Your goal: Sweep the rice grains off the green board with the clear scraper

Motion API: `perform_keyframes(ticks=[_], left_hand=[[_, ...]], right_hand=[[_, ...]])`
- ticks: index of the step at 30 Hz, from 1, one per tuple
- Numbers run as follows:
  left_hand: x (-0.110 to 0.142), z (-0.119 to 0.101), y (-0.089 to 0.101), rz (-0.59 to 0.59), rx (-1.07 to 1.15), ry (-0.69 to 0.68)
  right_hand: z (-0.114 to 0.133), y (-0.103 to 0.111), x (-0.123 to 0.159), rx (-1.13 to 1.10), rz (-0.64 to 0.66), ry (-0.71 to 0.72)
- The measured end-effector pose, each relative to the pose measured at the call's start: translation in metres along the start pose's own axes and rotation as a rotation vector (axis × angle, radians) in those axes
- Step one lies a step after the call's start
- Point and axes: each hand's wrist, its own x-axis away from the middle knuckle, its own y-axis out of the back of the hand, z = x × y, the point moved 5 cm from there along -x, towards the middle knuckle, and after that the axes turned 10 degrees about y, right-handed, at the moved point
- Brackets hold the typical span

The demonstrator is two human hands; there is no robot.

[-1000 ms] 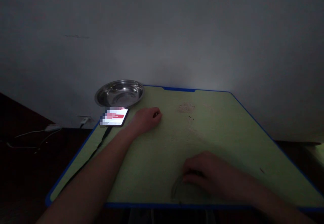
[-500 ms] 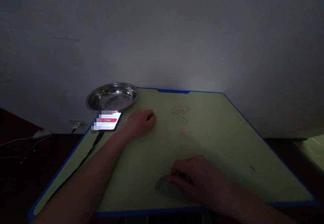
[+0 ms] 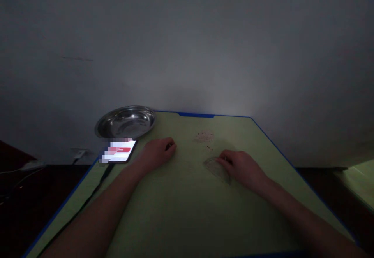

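My left hand [image 3: 160, 151] rests on the table in a loose fist, just right of the phone; nothing shows sticking out of it. Between the thumb and fingers of my right hand [image 3: 239, 166] is the edge of a clear, half-round plastic protractor [image 3: 217, 171], which lies tilted over the tabletop. Beyond it is a thin patch of pale crumbs [image 3: 204, 136], with a few small dark specks [image 3: 209, 148] on its near side. The dim light blurs the protractor's markings.
A shiny steel basin [image 3: 125, 122] stands at the table's far left corner. In front of it lies a lit phone [image 3: 119, 151] with a black cable [image 3: 90, 195] running along the left edge. The green table [image 3: 175, 219] has a blue rim; a grey wall rises behind.
My right hand has moved forward with the protractor, from the near edge to the middle of the table. The nearer scattering of crumbs no longer shows there. My left hand stays in place.
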Motion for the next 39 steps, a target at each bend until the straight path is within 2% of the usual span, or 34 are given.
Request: perform_keyframes(ticks=[5,11,16,19,26,34,39], left_hand=[[0.000,0.000,0.000,-0.006,0.009,0.013],[-0.002,0.004,-0.002,-0.008,0.011,0.000],[-0.001,0.005,-0.002,-0.007,0.003,0.000],[0.000,0.003,-0.001,0.008,0.004,0.009],[0.000,0.002,-0.001,-0.001,-0.001,0.000],[0.000,0.002,-0.001,-0.007,0.011,0.011],[0.001,-0.001,0.001,0.006,0.016,0.014]], right_hand=[[-0.043,0.010,-0.003,0.037,-0.050,-0.078],[-0.060,0.010,-0.031,0.045,-0.079,-0.068],[-0.051,0.005,-0.057,0.014,-0.066,0.012],[-0.036,0.002,-0.058,-0.031,-0.017,0.096],[-0.008,0.001,-0.027,-0.150,0.110,0.226],[0.002,0.001,-0.003,-0.211,0.154,0.215],[-0.008,0.008,0.009,-0.214,0.098,0.142]])
